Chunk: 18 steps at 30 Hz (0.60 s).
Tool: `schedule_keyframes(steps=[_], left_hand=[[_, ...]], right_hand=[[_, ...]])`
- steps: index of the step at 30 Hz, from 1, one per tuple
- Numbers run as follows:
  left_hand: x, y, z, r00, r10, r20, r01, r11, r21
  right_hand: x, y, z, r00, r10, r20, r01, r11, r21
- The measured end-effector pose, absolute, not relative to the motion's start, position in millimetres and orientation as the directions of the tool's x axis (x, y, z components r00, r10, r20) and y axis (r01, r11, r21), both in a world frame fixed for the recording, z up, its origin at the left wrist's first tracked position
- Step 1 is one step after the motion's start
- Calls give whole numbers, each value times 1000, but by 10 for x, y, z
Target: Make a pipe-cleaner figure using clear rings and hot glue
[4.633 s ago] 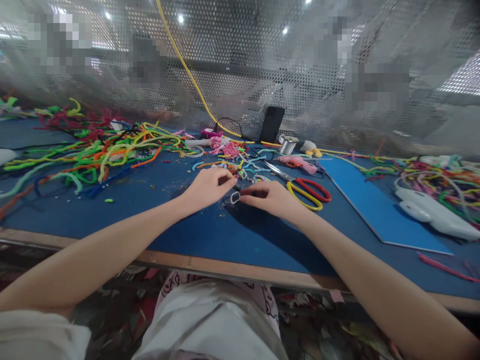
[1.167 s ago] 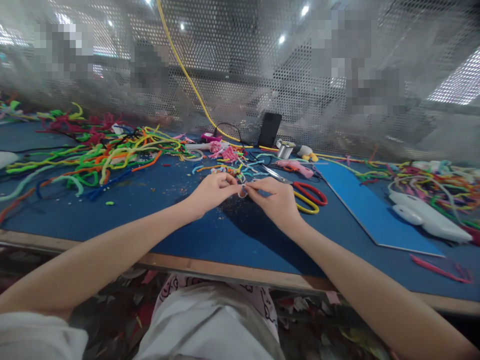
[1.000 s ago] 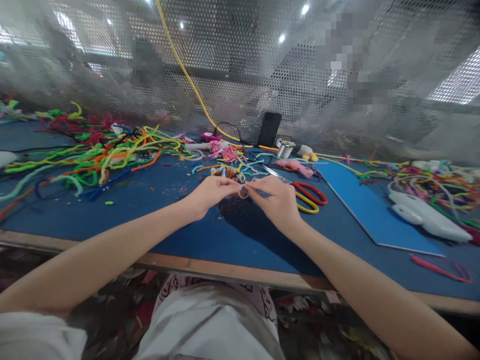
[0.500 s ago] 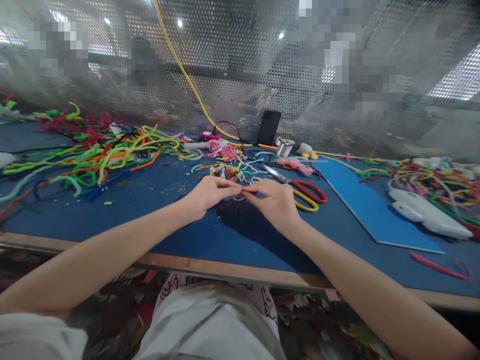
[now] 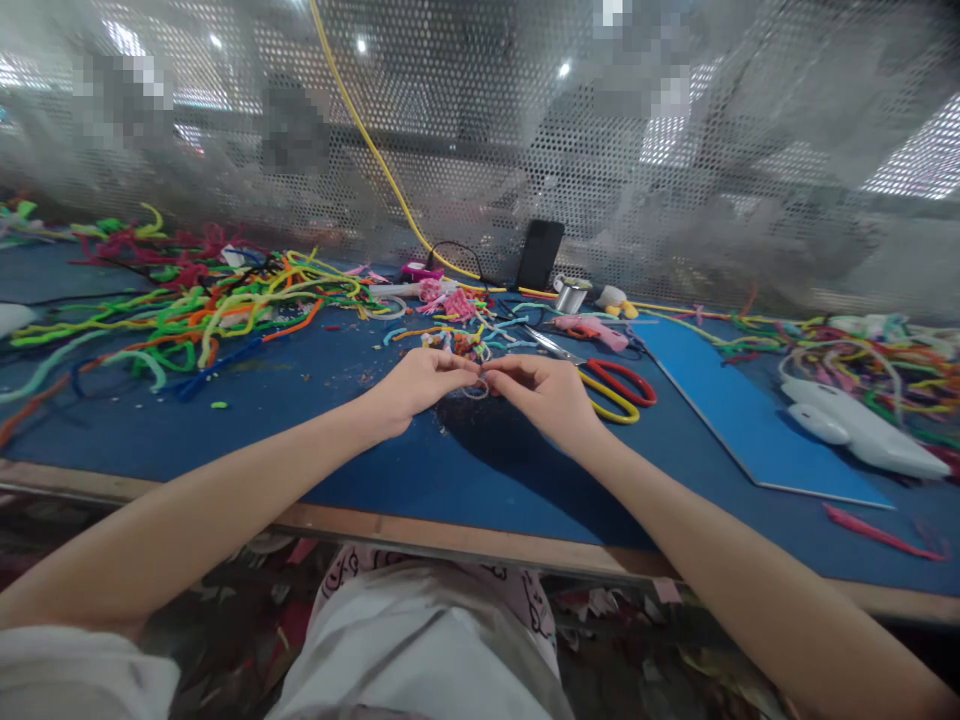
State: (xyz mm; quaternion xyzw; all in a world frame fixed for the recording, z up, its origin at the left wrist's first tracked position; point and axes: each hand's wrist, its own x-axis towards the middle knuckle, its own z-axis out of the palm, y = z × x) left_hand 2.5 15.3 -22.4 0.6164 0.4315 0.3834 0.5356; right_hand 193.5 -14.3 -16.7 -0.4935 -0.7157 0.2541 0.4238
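My left hand (image 5: 421, 388) and my right hand (image 5: 546, 392) meet fingertip to fingertip above the table, both closed in a pinch. Whatever they pinch is tiny and mostly hidden by the fingers. A pale thin loop (image 5: 474, 390) shows just under the fingertips; I cannot tell if it is held or lies on the table. Behind the fingers is a small heap of short coloured fuzzy pieces (image 5: 466, 344). Scissors (image 5: 616, 385) with one red and one yellow handle lie right beside my right hand, blades pointing away to the left.
Tangled fuzzy strands (image 5: 225, 310) cover the left back. A dark phone (image 5: 539, 255) leans on the perforated screen (image 5: 450, 130), near a silver spool (image 5: 571, 296). A blue board (image 5: 742, 420) and a white glue gun (image 5: 862, 430) lie right. The table edge (image 5: 450, 535) is close to my body.
The fingertips of both hands have shifted slightly, and my right fingers have curled a little more. More of the pale loop shows beneath them. The surroundings look the same.
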Motion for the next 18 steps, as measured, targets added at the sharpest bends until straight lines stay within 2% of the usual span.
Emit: schedule_keyframes(steps=[3, 10, 14, 18], left_hand=[[35, 133, -206, 346, 938, 20, 87, -53, 995], [49, 96, -164, 346, 937, 44, 9, -50, 999], [43, 105, -156, 350, 937, -2, -75, 31, 997], [55, 110, -156, 358, 931, -74, -92, 114, 989]], right_hand=[[1943, -124, -190, -147, 946, 288, 423, 323, -846], [1963, -102, -204, -200, 947, 251, 364, 309, -878], [1970, -104, -173, -340, 883, 324, 426, 452, -784], [1949, -120, -179, -319, 842, 434, 512, 539, -669]])
